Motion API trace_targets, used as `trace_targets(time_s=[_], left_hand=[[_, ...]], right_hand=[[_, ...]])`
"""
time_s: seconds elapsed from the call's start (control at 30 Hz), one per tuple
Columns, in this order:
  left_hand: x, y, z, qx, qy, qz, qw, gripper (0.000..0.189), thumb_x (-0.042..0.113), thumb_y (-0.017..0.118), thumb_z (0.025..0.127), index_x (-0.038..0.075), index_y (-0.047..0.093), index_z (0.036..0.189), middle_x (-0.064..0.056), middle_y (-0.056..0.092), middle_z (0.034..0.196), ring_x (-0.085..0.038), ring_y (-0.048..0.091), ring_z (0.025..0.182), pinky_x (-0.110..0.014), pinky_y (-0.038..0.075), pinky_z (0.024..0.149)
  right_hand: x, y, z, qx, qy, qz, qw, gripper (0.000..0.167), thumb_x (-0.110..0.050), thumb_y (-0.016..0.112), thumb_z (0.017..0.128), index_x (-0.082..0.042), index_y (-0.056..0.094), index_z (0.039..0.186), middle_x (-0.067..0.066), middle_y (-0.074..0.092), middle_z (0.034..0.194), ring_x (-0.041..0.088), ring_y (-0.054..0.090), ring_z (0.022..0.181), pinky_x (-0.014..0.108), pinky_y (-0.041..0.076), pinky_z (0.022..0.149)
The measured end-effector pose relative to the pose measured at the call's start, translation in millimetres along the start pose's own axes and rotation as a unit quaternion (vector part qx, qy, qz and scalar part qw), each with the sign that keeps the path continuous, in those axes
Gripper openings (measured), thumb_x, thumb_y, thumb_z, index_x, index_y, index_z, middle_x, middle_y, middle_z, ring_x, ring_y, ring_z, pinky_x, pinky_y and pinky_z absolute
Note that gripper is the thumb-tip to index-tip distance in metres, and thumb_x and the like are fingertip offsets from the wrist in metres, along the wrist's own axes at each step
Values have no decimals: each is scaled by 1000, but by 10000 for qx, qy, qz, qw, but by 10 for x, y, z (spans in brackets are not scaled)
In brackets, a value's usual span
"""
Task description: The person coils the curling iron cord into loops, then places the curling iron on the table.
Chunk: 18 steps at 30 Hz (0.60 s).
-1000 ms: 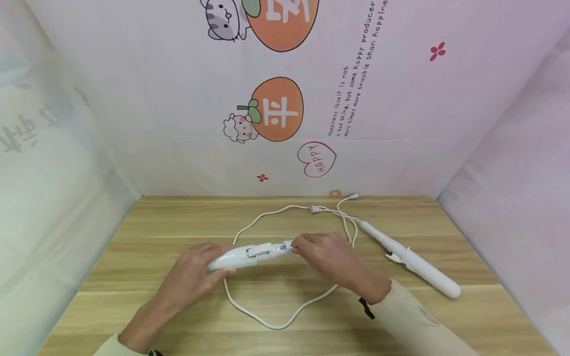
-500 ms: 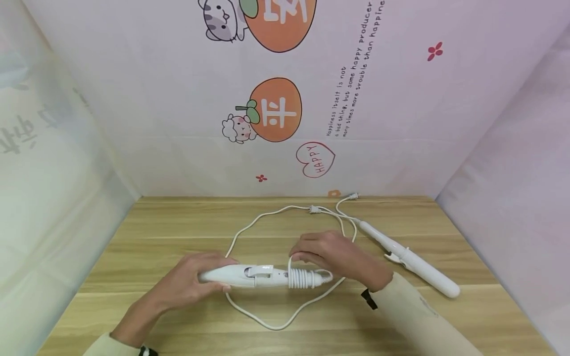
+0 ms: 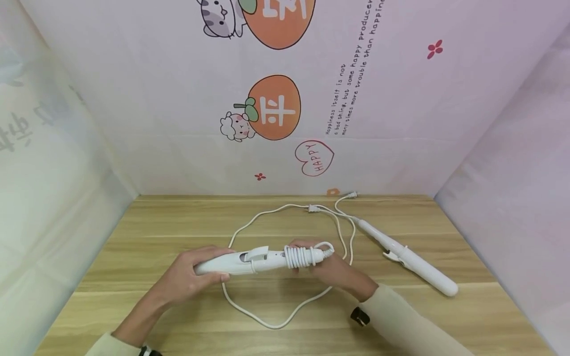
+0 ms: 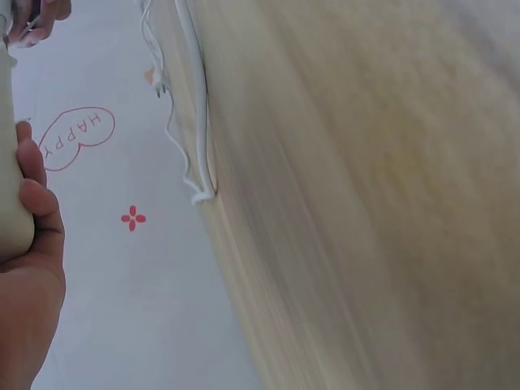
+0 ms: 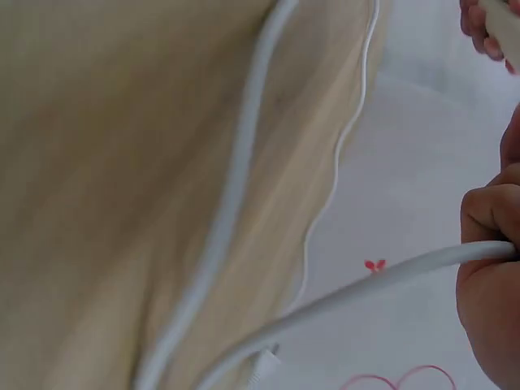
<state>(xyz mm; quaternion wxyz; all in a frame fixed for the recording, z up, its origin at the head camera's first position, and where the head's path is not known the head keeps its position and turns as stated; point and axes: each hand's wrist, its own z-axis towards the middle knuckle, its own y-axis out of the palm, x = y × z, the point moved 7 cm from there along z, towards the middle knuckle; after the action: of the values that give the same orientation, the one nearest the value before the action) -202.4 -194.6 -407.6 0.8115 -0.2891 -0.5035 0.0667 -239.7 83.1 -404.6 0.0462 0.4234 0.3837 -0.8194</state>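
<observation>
Well to the right of the right hand (image 3: 329, 273), I see a glossy white rod-shaped curling iron (image 3: 426, 270) lying aslant, its rounded tip nearer the person. Beneath both hands I have a pale wood-grain table (image 3: 169, 217). Beyond them, my view meets a white printed backdrop (image 3: 383, 163): ahead of the right hand, a red outlined heart (image 3: 314, 158) reading HAPPY sideways; farther up, between the hands, a round orange fruit (image 3: 287, 94) beside a white cartoon sheep (image 3: 229, 127). Left of the left hand (image 3: 189, 274) hangs a pale sheet (image 3: 49, 198) with faint grey characters.
</observation>
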Motion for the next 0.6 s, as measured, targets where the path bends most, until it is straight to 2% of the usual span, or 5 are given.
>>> trace_targets(time_s=[0.13, 0.27, 0.33, 0.47, 0.6], left_hand=[[3, 0, 1, 95, -91, 81, 9999, 43, 18, 87, 93, 17, 77, 135, -7, 80, 127, -7, 67, 94, -26, 53, 78], [-19, 2, 0, 218, -272, 216, 9992, 44, 21, 87, 93, 19, 77, 136, -8, 79, 130, -9, 68, 96, -26, 54, 77], [-33, -4, 5, 314, -401, 278, 9983, 44, 24, 87, 93, 21, 77, 136, -8, 79, 131, -10, 68, 96, -26, 54, 77], [-47, -26, 23, 554, -617, 375, 9959, 44, 26, 87, 94, 22, 77, 137, -7, 79, 130, -12, 68, 96, -27, 54, 78], [-13, -36, 49, 839, -630, 642, 9924, 45, 26, 89, 92, 20, 78, 136, -5, 80, 129, -12, 69, 98, -27, 55, 80]], right_hand=[[80, 127, -39, -81, 637, 595, 9962, 22, -3, 51, 112, -5, 70, 100, 12, 72, 77, 11, 55, 70, 22, 47, 68], [87, 198, -32, 5, 907, 1171, 9890, 31, -5, 44, 116, 1, 68, 98, 22, 70, 77, 22, 47, 60, 21, 40, 57], [84, 211, -19, 94, 1001, 1312, 9862, 33, -6, 41, 117, 2, 68, 99, 23, 69, 78, 16, 45, 57, 21, 38, 54], [92, 238, 10, 173, 1234, 1449, 9816, 36, -13, 38, 120, 4, 69, 115, 22, 68, 79, 3, 39, 54, 22, 33, 48], [110, 248, 33, 275, 1505, 1332, 9792, 42, -20, 38, 121, 7, 70, 124, 20, 69, 79, 2, 35, 51, 22, 30, 46]])
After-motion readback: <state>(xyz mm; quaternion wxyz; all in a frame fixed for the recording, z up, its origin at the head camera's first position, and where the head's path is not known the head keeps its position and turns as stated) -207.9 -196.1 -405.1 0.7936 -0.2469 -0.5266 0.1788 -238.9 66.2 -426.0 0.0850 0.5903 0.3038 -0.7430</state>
